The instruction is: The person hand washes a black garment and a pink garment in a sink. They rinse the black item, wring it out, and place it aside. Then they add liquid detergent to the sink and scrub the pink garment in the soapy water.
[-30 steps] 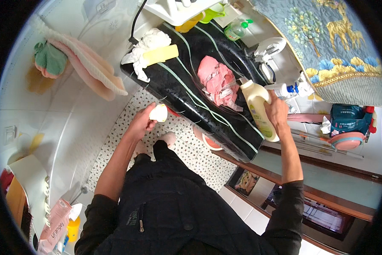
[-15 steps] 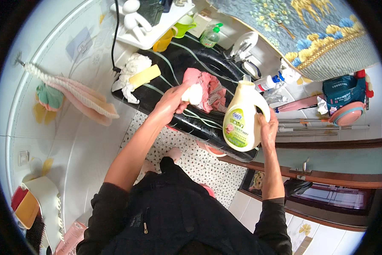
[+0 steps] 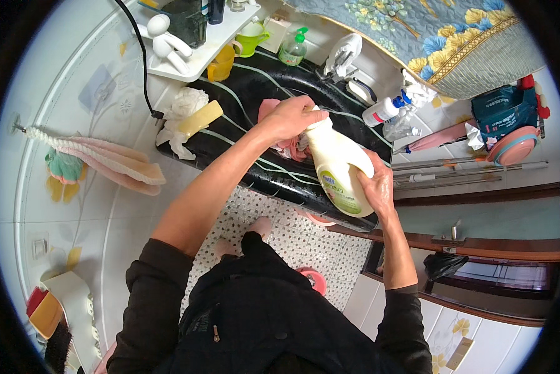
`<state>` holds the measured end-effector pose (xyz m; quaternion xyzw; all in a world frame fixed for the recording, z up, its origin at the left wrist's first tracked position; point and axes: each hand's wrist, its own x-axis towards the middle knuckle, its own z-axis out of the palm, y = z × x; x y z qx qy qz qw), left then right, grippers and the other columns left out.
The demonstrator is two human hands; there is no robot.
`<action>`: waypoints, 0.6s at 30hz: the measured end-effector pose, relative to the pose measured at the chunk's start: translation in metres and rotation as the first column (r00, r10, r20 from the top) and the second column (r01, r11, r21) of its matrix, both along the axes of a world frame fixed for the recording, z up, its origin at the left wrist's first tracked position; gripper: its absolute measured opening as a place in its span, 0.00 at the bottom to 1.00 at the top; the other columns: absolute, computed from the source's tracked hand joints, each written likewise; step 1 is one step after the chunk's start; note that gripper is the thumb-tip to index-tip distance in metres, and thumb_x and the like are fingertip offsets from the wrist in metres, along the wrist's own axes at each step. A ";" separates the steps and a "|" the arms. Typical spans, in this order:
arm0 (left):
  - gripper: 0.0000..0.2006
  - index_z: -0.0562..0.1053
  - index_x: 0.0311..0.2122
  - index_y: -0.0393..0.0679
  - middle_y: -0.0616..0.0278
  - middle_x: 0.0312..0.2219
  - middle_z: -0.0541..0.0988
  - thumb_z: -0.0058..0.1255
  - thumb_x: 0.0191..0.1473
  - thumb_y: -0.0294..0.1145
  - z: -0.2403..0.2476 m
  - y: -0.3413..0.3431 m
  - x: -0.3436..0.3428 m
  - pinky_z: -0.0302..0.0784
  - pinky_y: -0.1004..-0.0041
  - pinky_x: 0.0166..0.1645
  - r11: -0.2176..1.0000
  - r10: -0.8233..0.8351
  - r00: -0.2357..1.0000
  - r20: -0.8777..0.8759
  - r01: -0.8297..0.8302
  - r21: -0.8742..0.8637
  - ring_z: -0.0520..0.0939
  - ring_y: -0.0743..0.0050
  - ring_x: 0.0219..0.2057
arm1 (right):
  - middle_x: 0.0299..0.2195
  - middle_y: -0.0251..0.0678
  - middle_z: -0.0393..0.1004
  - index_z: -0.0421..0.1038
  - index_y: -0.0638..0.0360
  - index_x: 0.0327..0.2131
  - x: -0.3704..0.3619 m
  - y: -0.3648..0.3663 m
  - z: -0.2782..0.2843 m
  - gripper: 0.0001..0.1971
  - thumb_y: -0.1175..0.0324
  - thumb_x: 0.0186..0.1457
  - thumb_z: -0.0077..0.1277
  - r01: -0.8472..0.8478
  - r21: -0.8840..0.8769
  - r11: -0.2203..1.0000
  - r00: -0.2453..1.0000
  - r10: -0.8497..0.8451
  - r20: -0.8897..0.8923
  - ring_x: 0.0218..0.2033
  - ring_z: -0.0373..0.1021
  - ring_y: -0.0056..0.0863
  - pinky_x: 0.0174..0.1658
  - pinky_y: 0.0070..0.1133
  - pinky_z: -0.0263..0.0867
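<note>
A cream laundry detergent bottle (image 3: 339,163) with a green label tilts over the black sink (image 3: 264,167), its neck toward the upper left. My right hand (image 3: 376,181) is closed round its handle. My left hand (image 3: 290,117) is closed at the bottle's mouth, around the white cap, which its fingers mostly hide. Under that hand, in the sink, lies a crumpled pink and grey cloth (image 3: 290,149), partly covered by the hand and the bottle.
On the sink's left rim lie a yellow soap bar (image 3: 201,118) and a white cloth (image 3: 181,134). Behind stand an orange cup (image 3: 222,65), a green cup (image 3: 250,41) and a green pump bottle (image 3: 293,48). A white spray bottle (image 3: 382,112) is at the right. A pink basin (image 3: 314,280) sits on the floor.
My left hand has brought the white cap to the bottle's mouth. The bottle has moved slightly left and tipped from nearly upright toward the left hand.
</note>
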<state>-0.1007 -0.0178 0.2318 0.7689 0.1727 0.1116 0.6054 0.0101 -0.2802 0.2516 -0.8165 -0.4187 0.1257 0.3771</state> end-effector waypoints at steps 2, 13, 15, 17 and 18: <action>0.17 0.73 0.47 0.34 0.58 0.34 0.81 0.56 0.58 0.35 0.000 0.001 -0.003 0.77 0.75 0.31 0.997 -0.075 0.995 0.063 0.076 -0.011 0.80 0.78 0.30 | 0.40 0.43 0.81 0.72 0.62 0.51 -0.001 0.000 -0.001 0.22 0.80 0.49 0.51 0.010 0.017 1.000 1.000 -0.010 0.016 0.44 0.77 0.25 0.50 0.23 0.69; 0.26 0.68 0.58 0.39 0.57 0.49 0.76 0.59 0.52 0.24 0.007 0.012 -0.064 0.70 0.71 0.59 0.898 -0.381 0.893 0.241 0.419 -0.135 0.75 0.70 0.51 | 0.41 0.37 0.80 0.73 0.65 0.50 -0.015 0.005 -0.009 0.20 0.77 0.51 0.55 -0.012 0.018 1.000 0.982 0.015 -0.189 0.44 0.74 0.21 0.50 0.21 0.68; 0.25 0.68 0.58 0.39 0.56 0.51 0.75 0.58 0.57 0.33 -0.003 0.015 -0.066 0.71 0.70 0.58 0.979 -0.203 0.961 0.187 0.203 0.019 0.76 0.69 0.51 | 0.41 0.37 0.80 0.73 0.65 0.50 -0.025 0.013 -0.005 0.20 0.78 0.51 0.53 -0.034 0.071 0.997 0.969 0.050 -0.242 0.43 0.74 0.21 0.50 0.22 0.68; 0.22 0.71 0.54 0.37 0.54 0.41 0.80 0.54 0.61 0.42 -0.001 0.010 -0.081 0.75 0.70 0.48 1.000 0.027 0.983 0.183 -0.026 -0.007 0.79 0.71 0.42 | 0.41 0.36 0.80 0.73 0.66 0.49 -0.039 0.021 -0.001 0.20 0.80 0.49 0.52 -0.059 0.076 0.995 0.973 0.075 -0.217 0.43 0.74 0.20 0.50 0.22 0.68; 0.21 0.72 0.52 0.37 0.55 0.37 0.80 0.54 0.61 0.42 0.003 0.011 -0.089 0.75 0.69 0.45 0.996 0.031 0.998 0.054 -0.035 0.082 0.79 0.72 0.39 | 0.40 0.37 0.80 0.73 0.66 0.49 -0.047 0.027 0.006 0.21 0.80 0.48 0.53 -0.069 0.054 0.996 0.982 0.077 -0.173 0.43 0.74 0.20 0.50 0.22 0.68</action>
